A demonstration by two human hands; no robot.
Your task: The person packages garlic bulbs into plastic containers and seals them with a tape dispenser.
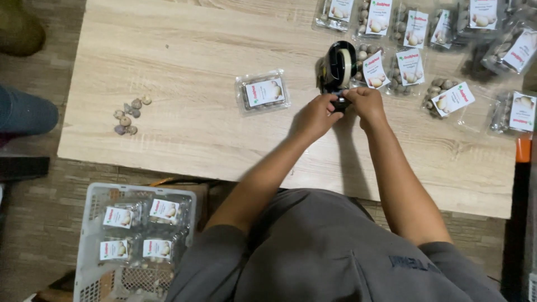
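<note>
Both my hands meet at the front end of the black tape dispenser (337, 70), which stands on the wooden surface (184, 123) just ahead of me. My left hand (316, 114) is curled, its fingertips pinching at the dispenser's cutter end, and my right hand (364, 103) is closed around the same spot from the other side, so the two hands touch each other there. What exactly sits between my fingers is too small to tell; it looks like the dark tip of the dispenser. A roll of pale tape (345, 62) shows in the dispenser's wheel. To the left of my hands, near but apart from them, one clear pack (262, 91) with a white label lies alone on the surface. Further left, a small heap of loose bulbs (130, 116) rests well apart from everything else. Behind and to the right of the dispenser, many more labelled packs (451, 99) are spread across the surface. Down on the floor to my left stands a white crate (89, 246) with four packs lying in it.
</note>
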